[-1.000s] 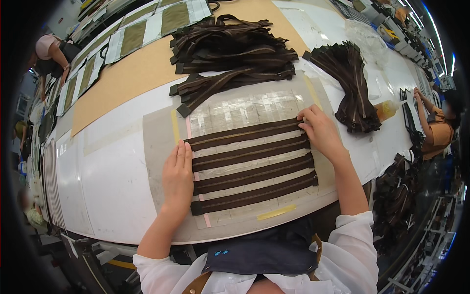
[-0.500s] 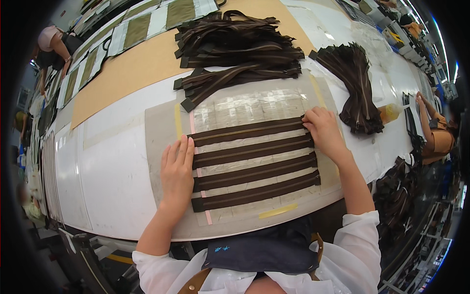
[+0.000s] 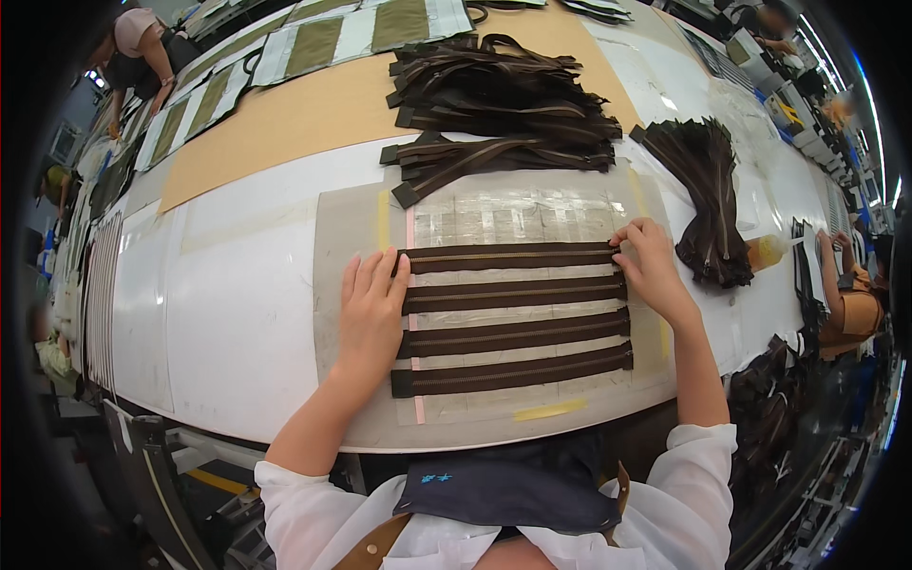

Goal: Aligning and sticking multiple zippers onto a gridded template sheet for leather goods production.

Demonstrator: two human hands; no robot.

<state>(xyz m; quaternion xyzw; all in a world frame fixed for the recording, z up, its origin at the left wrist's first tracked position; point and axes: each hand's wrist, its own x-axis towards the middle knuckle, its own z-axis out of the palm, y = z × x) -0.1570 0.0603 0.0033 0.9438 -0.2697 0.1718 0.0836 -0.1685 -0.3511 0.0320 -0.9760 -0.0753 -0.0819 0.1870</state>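
Note:
Several dark brown zippers lie in parallel rows across a grey board in front of me. My left hand (image 3: 372,309) rests flat beside the rows, its fingertips on the left end of the farthest zipper (image 3: 513,256). At that zipper's right end, my right hand (image 3: 650,268) pinches the tape between thumb and fingers. Nearer to me are the second zipper (image 3: 513,294), the third zipper (image 3: 518,333) and the nearest zipper (image 3: 518,371), untouched. Dark square tabs show at some left ends. The grey board (image 3: 347,228) carries clear film and strips of pink and yellow tape.
Beyond the board lies a heap of brown zippers (image 3: 503,100). A gathered zipper bundle (image 3: 712,204) is at the right, beside a bottle of amber liquid (image 3: 765,252). Green-and-white fabric panels (image 3: 309,43) line the far left. Other people work at both sides.
The view has turned a little, so the whole scene sits farther right. Both hands stay at the ends of the farthest zipper, which shows little movement on the board.

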